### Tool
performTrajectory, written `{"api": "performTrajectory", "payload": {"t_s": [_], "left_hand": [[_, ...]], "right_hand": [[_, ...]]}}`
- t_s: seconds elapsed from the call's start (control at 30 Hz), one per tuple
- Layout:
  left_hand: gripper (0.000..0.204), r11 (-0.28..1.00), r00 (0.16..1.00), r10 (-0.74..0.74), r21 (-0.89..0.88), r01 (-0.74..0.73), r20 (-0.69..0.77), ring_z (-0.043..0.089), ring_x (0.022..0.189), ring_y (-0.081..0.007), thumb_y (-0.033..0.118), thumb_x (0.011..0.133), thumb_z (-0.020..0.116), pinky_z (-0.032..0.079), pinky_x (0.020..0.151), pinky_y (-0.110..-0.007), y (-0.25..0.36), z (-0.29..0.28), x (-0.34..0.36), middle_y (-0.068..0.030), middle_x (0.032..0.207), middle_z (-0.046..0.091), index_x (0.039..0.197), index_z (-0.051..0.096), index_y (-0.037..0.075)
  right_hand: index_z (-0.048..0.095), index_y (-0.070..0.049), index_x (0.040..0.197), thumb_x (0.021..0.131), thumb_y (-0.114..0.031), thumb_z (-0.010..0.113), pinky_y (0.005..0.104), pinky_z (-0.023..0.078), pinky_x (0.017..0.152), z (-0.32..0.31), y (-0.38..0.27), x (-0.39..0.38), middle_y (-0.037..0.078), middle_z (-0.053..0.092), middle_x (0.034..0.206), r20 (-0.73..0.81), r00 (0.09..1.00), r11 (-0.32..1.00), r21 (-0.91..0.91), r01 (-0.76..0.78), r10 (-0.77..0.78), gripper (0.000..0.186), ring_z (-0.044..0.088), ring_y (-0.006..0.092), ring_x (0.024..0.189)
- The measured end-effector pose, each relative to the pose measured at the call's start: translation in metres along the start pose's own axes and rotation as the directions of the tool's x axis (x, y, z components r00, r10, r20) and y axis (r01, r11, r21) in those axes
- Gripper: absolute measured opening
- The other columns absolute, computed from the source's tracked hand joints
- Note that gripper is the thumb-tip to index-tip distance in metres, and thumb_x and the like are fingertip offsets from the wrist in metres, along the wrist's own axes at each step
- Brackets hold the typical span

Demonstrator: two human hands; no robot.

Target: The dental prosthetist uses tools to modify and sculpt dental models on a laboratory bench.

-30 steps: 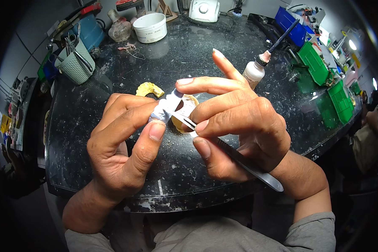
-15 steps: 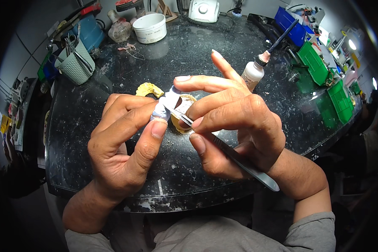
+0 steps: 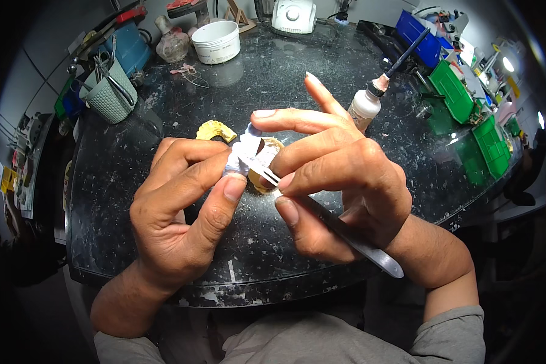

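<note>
My left hand (image 3: 179, 209) pinches a small white, foil-like piece (image 3: 244, 151) between thumb and fingers, just above the black speckled worktop (image 3: 255, 261). My right hand (image 3: 337, 182) grips long metal tweezers (image 3: 340, 227), whose tips touch that piece. The handle runs back under my palm toward the lower right. A yellow dental cast (image 3: 267, 173) lies right behind the piece, partly hidden by my fingers. A second yellow cast (image 3: 215, 129) rests on the worktop beyond my left hand.
A small white bottle with a brush in it (image 3: 367, 104) stands past my right hand. A white cup (image 3: 215, 41), a glass bottle (image 3: 172, 41) and a green tool holder (image 3: 110, 94) sit at the back left. Green and blue bins (image 3: 461, 91) line the right.
The tweezers' tips have shifted slightly along the white piece, and my fingers have tightened around it. Both hands stay in the same place.
</note>
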State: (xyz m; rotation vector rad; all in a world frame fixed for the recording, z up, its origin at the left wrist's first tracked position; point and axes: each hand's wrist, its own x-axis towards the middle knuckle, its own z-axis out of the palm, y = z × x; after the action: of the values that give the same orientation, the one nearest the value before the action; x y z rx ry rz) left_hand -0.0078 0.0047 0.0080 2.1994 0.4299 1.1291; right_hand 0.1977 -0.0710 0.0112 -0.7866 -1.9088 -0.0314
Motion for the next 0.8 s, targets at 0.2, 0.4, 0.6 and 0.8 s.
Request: {"api": "performTrajectory", "payload": {"t_s": [0.2,0.4,0.6,0.8], "left_hand": [[0.018,0.998,0.999,-0.045,-0.034,0.045,0.014,0.059,0.09,-0.0194,0.007,0.089,0.068,0.047,0.081,-0.03,0.0017,0.0003,0.0003,-0.013,0.096,0.067,0.104,0.073,-0.003],[0.021,0.979,0.997,-0.069,-0.193,0.061,-0.032,0.062,0.091,-0.0168,0.005,0.093,0.066,0.05,0.079,-0.027,-0.0013,0.0045,-0.003,-0.0155,0.1,0.067,0.109,0.07,-0.006],[0.022,0.985,0.999,-0.036,-0.167,0.037,0.008,0.063,0.09,-0.0171,0.006,0.093,0.066,0.05,0.078,-0.027,-0.0015,0.0022,-0.0022,-0.016,0.101,0.067,0.111,0.07,-0.006],[0.021,0.991,1.0,-0.017,-0.136,0.02,0.027,0.064,0.09,-0.0178,0.006,0.093,0.067,0.05,0.078,-0.028,-0.0023,0.0008,-0.0015,-0.0159,0.1,0.069,0.11,0.071,-0.005]], "right_hand": [[0.056,-0.005,0.101,0.075,0.004,0.069,0.07,0.02,0.111,0.0019,0.0013,-0.0014,0.011,0.07,0.088,-0.022,1.0,1.0,0.009,-0.011,0.011,0.03,0.065,0.041,0.113],[0.056,-0.005,0.102,0.076,0.003,0.069,0.0697,0.02,0.112,0.0017,0.0,-0.0009,0.012,0.07,0.087,-0.05,0.999,0.999,0.033,0.012,-0.01,0.029,0.066,0.0415,0.112],[0.056,-0.005,0.101,0.076,0.003,0.07,0.0694,0.02,0.112,0.0034,0.0,-0.0008,0.011,0.07,0.087,-0.063,0.998,1.0,0.027,0.007,-0.006,0.03,0.066,0.0406,0.111],[0.056,-0.006,0.101,0.075,0.004,0.071,0.07,0.02,0.112,0.003,-0.0004,-0.001,0.011,0.07,0.088,-0.041,0.999,1.0,0.015,-0.013,0.014,0.032,0.066,0.0395,0.112]]}}
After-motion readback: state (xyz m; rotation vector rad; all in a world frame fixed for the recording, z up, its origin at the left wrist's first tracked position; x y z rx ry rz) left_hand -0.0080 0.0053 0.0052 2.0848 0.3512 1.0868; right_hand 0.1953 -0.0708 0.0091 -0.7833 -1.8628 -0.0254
